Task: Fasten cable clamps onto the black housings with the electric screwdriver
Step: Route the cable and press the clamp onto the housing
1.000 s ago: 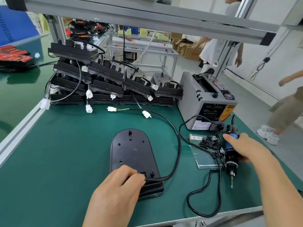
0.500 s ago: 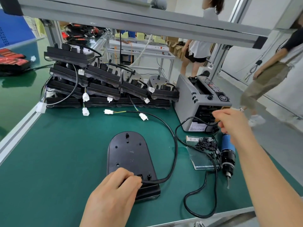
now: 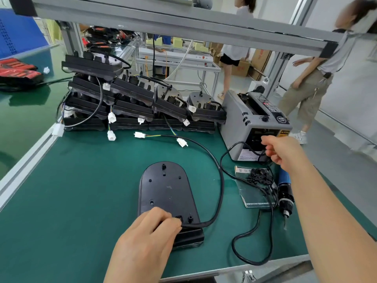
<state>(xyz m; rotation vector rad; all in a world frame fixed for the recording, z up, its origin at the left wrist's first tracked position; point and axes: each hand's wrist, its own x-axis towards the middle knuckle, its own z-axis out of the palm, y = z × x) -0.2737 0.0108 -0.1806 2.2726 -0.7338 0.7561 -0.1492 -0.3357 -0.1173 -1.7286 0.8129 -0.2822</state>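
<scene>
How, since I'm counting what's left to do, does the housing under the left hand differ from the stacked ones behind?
The front housing lies alone, flat on the mat; the stacked housings lean in overlapping tiers. The left hand holds the front one's cable; no hand touches the stack. Its cable loops across the mat; theirs hang off the pile. Both are black with white connectors.

Matt black plastic on housing (image 3: 167, 188); smooth green matting over bench (image 3: 81, 190); dull grey aluminium frame (image 3: 163, 19); rubbery black cable (image 3: 222, 184).
</scene>
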